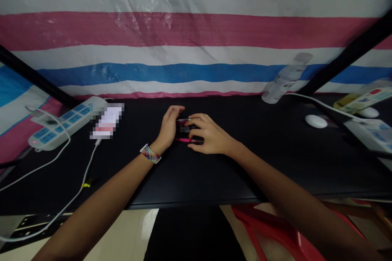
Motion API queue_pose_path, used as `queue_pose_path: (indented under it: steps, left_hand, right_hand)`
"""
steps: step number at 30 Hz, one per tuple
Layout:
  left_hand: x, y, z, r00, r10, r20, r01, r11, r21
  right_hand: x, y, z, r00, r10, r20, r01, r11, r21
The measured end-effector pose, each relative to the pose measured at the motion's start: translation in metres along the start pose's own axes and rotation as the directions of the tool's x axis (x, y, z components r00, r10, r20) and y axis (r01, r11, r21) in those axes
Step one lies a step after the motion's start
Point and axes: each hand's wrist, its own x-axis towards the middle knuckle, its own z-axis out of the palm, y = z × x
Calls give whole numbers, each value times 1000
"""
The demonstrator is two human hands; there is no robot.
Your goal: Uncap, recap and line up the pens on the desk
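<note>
Just above the middle of the frame, both hands meet over a small cluster of slim pens with dark barrels and pink and red accents (186, 130), lying side by side on the black matte tabletop (214, 171). The left hand (168, 128), with a multicoloured beaded bracelet (150, 153) at the wrist, stands on edge against the left ends of the pens, fingers curled loosely round them. The right hand (210, 134) lies palm down over the right ends, fingers bent and resting on the barrels; whether either hand truly grips I cannot tell, since the pens are mostly hidden. At least 3 barrels show between the hands.

The pens look light, stiff and smooth, apt to roll or slip apart, so they would best be held as a bundle pinched around the middle.

At the left of the frame lies a white power strip with blue sockets (65, 124) and a white cable (76, 195). At the upper right stands a clear plastic bottle (284, 79), with a white oval mouse (316, 121) below it.
</note>
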Motion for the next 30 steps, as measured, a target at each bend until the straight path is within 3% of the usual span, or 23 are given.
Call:
queue_pose_path:
  steps: [9, 12, 15, 19, 22, 27, 30]
  left_hand:
    - [1, 1, 0, 1000, -9, 3, 9, 1000, -12]
    - [-1, 15, -1, 994, 107, 37, -110, 987, 118]
    - [-5, 31, -3, 957, 215, 197, -268, 914, 304]
    - [-9, 38, -3, 915, 255, 312, -379, 806, 454]
    - [-7, 34, -3, 920, 266, 287, -371, 828, 421]
    - [-3, 29, -4, 939, 291, 186, -334, 901, 277]
    - [-4, 30, -3, 938, 264, 224, -315, 918, 239]
  right_hand:
    - [5, -7, -10, 997, 24, -76, -24, 1000, 3]
    - [6, -4, -14, 991, 76, -112, -76, 997, 5]
    - [6, 2, -15, 976, 145, -160, -148, 989, -6]
    - [4, 10, -16, 934, 281, -222, -293, 956, -18]
    - [2, 17, -20, 903, 355, -242, -353, 934, 53]
    - [0, 24, -26, 902, 334, -274, -300, 941, 157]
    - [1, 23, -22, 903, 363, -231, -307, 919, 245]
